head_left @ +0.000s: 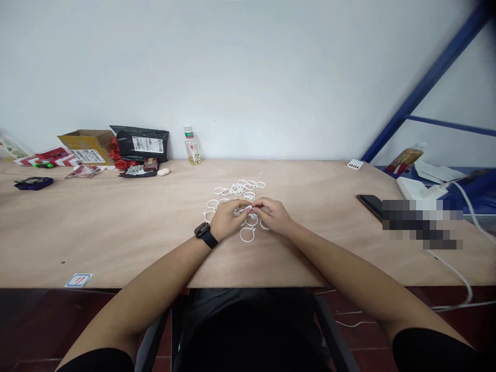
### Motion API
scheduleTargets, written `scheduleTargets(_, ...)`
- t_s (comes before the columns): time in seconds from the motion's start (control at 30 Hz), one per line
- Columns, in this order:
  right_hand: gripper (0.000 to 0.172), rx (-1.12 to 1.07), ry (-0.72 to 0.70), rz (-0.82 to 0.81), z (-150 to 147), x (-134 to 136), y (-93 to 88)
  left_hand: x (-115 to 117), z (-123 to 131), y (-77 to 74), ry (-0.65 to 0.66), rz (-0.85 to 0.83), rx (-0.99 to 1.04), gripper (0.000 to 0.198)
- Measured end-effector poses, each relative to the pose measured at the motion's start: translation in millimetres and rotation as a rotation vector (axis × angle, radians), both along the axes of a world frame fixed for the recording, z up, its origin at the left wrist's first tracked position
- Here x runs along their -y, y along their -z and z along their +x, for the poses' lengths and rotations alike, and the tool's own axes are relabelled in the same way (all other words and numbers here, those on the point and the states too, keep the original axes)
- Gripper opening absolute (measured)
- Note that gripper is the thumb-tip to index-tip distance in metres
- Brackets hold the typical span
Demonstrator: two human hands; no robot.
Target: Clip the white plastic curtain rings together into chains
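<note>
My left hand [229,219] and my right hand [274,215] meet above the middle of the table. Their thumbs and forefingers pinch a small white plastic ring [248,207] between them, mostly covered by the fingers. Several more white plastic rings lie loosely around and behind the hands, some overlapping. One ring [247,234] lies in front of the hands, showing a small clasp-like bump on its rim. Another ring [264,225] is partly hidden by my right hand. A black smartwatch [205,234] is on my left wrist.
Along the wall stand a drink bottle [192,147], a black mailing bag [143,143] and an open cardboard box [88,147]. To the right lie a phone [370,205] and a white power strip [418,191] with a cable. A number card [78,280] sits at the table's front edge.
</note>
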State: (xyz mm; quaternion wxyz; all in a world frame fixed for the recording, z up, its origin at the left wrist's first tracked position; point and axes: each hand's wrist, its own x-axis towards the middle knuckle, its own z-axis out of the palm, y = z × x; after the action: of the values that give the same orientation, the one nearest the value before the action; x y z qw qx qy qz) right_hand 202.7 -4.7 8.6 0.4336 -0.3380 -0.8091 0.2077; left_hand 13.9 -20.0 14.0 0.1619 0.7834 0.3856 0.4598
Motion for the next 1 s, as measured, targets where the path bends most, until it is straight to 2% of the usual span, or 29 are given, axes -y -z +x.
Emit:
scheduleTargets(0.1,0.013,0.006,0.013,0.012,0.4,0.3,0.2,-1.0,0.1,1.4,-0.027,0.030,-0.011,0.015)
scheduleTargets(0.23,0.014,0.048,0.038,0.033,1.5,0.5,0.7,-3.4,-1.4,2.2,0.000,0.057,-0.070,0.015)
scheduleTargets(0.4,0.016,0.056,0.069,0.057,2.0,0.8,2.5,-5.2,-2.9,1.9,0.088,0.006,-0.038,0.019)
scheduleTargets(0.6,0.015,0.055,0.115,0.129,1.6,3.0,4.0,-3.4,-1.7,3.0,0.123,-0.035,0.009,0.018)
scheduleTargets(0.8,0.016,-0.022,0.155,0.048,-0.8,5.8,5.1,-2.2,-1.0,1.6,0.138,0.006,-0.003,0.017)
scheduleTargets(0.9,0.017,-0.020,0.122,0.022,2.1,4.9,6.9,-1.5,-1.4,2.1,0.162,0.014,-0.021,0.019)
scheduleTargets(1.0,0.025,0.034,0.056,0.042,6.0,4.0,7.3,-0.2,-1.3,4.5,0.198,0.012,-0.038,0.022)
